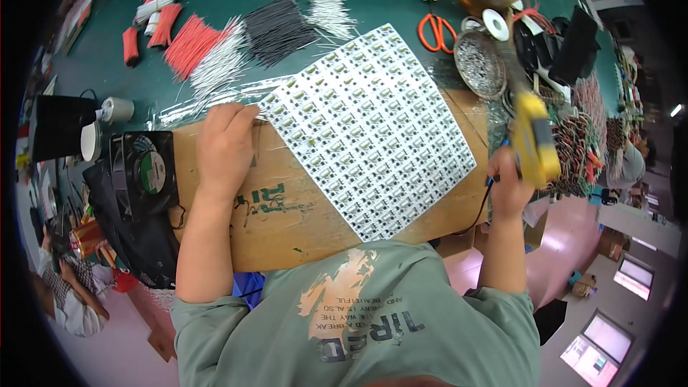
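Observation:
A large white panel of small printed circuit boards [380, 136] lies at a slant on the brown cardboard [279, 222] in front of me. My left hand [228, 140] is closed at the panel's left corner, fingertips pinching its edge. To the right of the panel, my right hand [509, 179] is closed around a slim blue-and-black tool [505, 145]. A dark cord runs from near that hand toward the cardboard's edge. A yellow-and-black tool [536, 140], partly blurred, shows right beside this hand; whether the hand touches it I cannot tell.
Red wires [192, 44], black wires [278, 32] and white wires [330, 11] lie beyond the panel. Orange scissors [436, 33] and a round dish of small pieces [480, 64] sit back right. A black fan [143, 172] stands left. Coiled wires [573, 147] crowd the right.

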`<state>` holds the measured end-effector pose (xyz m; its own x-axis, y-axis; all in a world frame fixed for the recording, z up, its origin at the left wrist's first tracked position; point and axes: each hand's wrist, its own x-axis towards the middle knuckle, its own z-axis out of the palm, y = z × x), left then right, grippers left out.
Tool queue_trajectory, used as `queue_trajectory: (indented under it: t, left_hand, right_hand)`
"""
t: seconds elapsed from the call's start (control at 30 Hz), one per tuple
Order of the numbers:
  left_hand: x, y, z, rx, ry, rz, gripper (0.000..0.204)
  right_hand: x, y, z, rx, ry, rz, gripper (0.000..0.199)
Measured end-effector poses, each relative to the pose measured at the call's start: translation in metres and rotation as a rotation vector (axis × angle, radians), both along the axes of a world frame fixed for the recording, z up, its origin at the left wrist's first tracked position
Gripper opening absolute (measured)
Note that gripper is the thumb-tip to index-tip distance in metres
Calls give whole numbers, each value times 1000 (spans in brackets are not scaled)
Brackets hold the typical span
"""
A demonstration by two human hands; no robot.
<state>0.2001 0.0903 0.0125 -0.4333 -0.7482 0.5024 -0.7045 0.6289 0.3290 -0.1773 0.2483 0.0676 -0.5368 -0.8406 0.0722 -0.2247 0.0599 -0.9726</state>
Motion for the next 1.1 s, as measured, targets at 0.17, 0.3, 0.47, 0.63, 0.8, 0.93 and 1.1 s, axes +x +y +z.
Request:
queue_trajectory:
  t: [0.17, 0.3, 0.47, 0.63, 0.8, 0.93, 1.1]
  left_hand:
    - [-2, 0, -1, -13, -7, -12, 21]
    - [3, 3, -3, -11, 19, 9, 20]
    - [-3, 1, -1, 18, 35, 30, 19]
    - [3, 2, 9, 39, 111, 71, 19]
    - [2, 2, 14, 122, 142, 25, 18]
    - [-8, -5, 16, 86, 109, 3, 18]
    - [-12, -10, 12, 17, 17, -21, 18]
  right_hand:
    - [1, 5, 0, -44, -120, -53, 50]
    - [5, -8, 0, -89, -526, -17, 54]
    - [22, -16, -5, -151, -772, 158, 59]
    - [63, -32, -11, -71, -757, 318, 69]
    - [106, -45, -32, 51, -692, 512, 78]
    - [117, -49, -48, 24, -671, 629, 64]
    - [116, -41, -51, 83, -647, 706, 51]
